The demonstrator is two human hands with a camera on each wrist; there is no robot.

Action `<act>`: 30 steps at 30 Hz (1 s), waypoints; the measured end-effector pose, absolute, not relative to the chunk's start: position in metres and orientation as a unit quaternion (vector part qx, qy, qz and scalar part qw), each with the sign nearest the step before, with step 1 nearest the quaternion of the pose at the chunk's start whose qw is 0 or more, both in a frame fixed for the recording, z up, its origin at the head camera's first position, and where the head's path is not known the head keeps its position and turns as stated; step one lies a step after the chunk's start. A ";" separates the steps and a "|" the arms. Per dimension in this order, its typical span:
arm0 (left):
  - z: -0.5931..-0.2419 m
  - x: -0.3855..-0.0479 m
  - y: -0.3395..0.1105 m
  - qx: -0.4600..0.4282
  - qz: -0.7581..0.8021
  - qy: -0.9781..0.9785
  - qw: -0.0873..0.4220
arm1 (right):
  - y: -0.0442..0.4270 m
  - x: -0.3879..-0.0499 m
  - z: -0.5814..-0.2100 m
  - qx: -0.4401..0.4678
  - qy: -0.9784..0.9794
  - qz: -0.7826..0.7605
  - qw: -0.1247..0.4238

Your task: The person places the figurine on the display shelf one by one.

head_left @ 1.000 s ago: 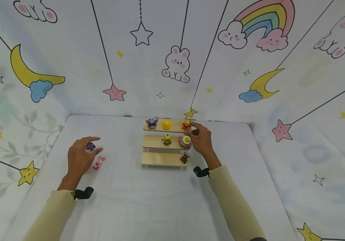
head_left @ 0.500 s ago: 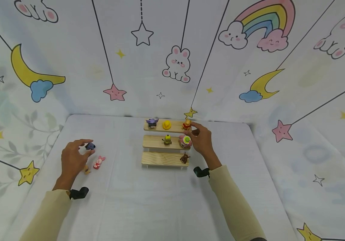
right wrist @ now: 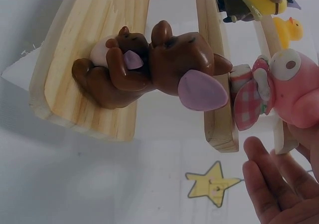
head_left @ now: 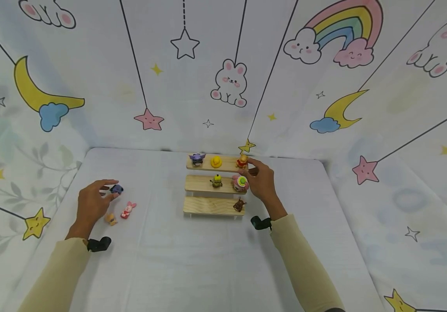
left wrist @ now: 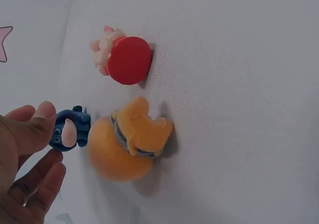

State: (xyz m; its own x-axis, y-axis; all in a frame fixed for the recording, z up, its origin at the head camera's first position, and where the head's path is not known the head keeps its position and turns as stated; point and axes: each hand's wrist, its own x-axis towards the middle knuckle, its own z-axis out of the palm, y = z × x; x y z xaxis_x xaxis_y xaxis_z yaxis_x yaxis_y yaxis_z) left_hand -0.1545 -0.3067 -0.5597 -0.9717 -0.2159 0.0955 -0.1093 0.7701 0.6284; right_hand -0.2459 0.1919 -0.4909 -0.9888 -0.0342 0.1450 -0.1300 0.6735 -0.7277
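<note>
On the left of the head view, my left hand (head_left: 92, 203) pinches a small dark-blue figure (head_left: 116, 189) with its fingertips. The left wrist view shows the blue figure (left wrist: 72, 129) at the thumb and fingers, beside an orange figure (left wrist: 124, 144); a red-and-pink figure (left wrist: 127, 59) lies farther off. My right hand (head_left: 261, 181) is at the right end of the top wooden shelf (head_left: 229, 164), its fingertips by a red-shirted bear figure (head_left: 241, 161). In the right wrist view the right hand (right wrist: 284, 179) has its visible fingers extended below a pink figure (right wrist: 296, 89).
Below the top shelf, the middle shelf (head_left: 200, 183) holds a yellow-capped figure (head_left: 217, 181) and the pink figure. A brown figure (head_left: 239, 204) sits at the right end of the lowest shelf (head_left: 211, 206). A purple figure (head_left: 197, 159) and yellow duck (head_left: 216, 161) share the top shelf.
My left hand has shifted left and its thumb and fingers have drawn closer around the blue figure, uncovering the orange figure. The right hand has stayed still.
</note>
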 end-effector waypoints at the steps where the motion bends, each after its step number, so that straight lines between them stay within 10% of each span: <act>1: -0.560 -0.155 -0.306 0.088 -0.331 -0.936 0.077 | 0.192 -0.246 -0.491 0.045 -0.912 0.402 0.059; 30: -0.568 -0.162 -0.303 0.097 -0.317 -0.942 0.043 | 0.193 -0.247 -0.494 0.047 -0.909 0.410 0.062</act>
State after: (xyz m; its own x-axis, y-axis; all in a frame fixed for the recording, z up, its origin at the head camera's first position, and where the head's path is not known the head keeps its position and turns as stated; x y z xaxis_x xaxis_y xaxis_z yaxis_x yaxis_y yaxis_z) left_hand -0.1617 -0.3027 -0.5679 -0.9776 -0.2095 0.0201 -0.1547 0.7801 0.6062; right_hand -0.2471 0.1927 -0.4936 -0.9879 -0.0343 0.1513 -0.1362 0.6588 -0.7399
